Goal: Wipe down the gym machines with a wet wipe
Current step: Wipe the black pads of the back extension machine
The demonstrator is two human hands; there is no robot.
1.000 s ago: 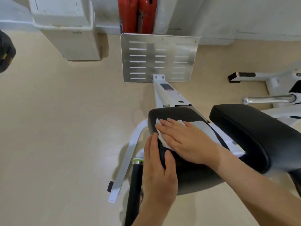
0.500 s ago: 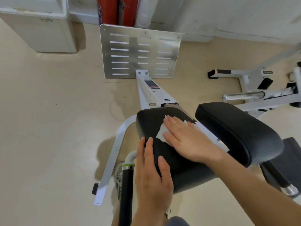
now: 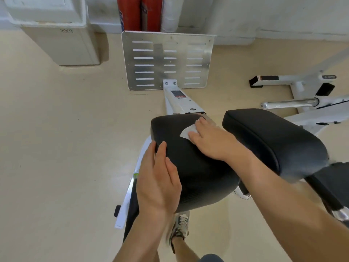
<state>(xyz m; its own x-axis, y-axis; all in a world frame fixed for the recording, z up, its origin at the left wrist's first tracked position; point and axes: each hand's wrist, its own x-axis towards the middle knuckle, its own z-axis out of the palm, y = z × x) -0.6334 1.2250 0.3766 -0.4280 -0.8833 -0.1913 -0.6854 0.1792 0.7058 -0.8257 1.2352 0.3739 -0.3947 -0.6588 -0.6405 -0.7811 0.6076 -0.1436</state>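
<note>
The fingers [image 3: 203, 127] of the right hand [image 3: 209, 140] lie straight and close together, flat on a white wipe [image 3: 187, 132]. They press it down and curl round nothing. The wipe sits on the upper right part of the black pad [image 3: 198, 171], mid-frame, and only its left corner shows beyond the fingertips.

The left hand [image 3: 158, 178] lies along the pad's left edge, just below centre. Its fingers [image 3: 161, 150] are straight and rest on the rim, the thumb is on the top surface, and nothing is held.

A second pad [image 3: 273, 140], also black, sits just right of the first, and the right forearm passes in front of it. From under the first pad a white beam [image 3: 176, 103] runs up the frame to a slotted metal footplate [image 3: 168, 61], which stands upright at upper centre. Behind the plate, at the top edge, are two red extinguishers [image 3: 139, 14]. A white bin [image 3: 56, 38] stands in the upper left.

At right a chrome bar [image 3: 287, 104] sticks out from another white frame. Below the pad, low in the frame, a laced shoe [image 3: 180, 225] stands on the beige floor [image 3: 56, 148].
</note>
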